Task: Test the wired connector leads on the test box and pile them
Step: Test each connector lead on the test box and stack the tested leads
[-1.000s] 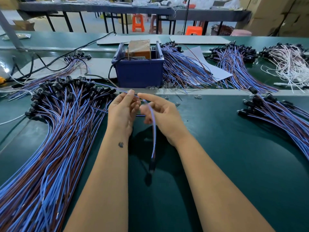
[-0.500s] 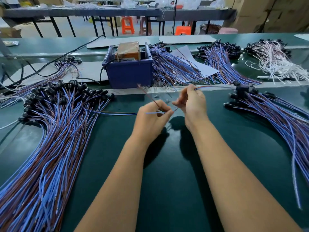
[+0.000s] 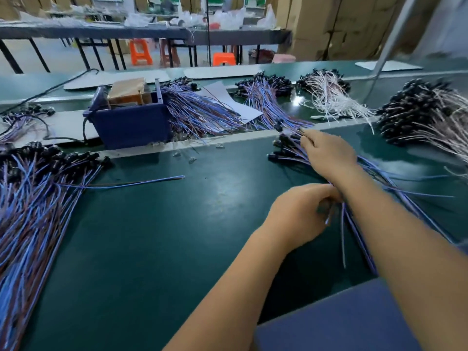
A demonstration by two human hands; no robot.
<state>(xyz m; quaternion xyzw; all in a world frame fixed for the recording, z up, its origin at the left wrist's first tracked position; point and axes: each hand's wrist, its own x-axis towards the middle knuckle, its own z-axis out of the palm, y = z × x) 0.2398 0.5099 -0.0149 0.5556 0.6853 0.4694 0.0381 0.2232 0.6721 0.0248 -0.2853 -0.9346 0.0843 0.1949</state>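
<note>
Head camera (wide-angle) looks forward and down; close above green bench (image 3: 157, 236).

Orange stools (image 3: 140, 54) under a grey bench (image 3: 101, 34); stacked cartons (image 3: 329, 26).

No text, label, brand, number or sign can be read anywhere. The brown box (image 3: 128, 91) in the blue bin (image 3: 131, 125) shows no legible marking, and the cartons (image 3: 316, 26) behind are too blurred.
</note>
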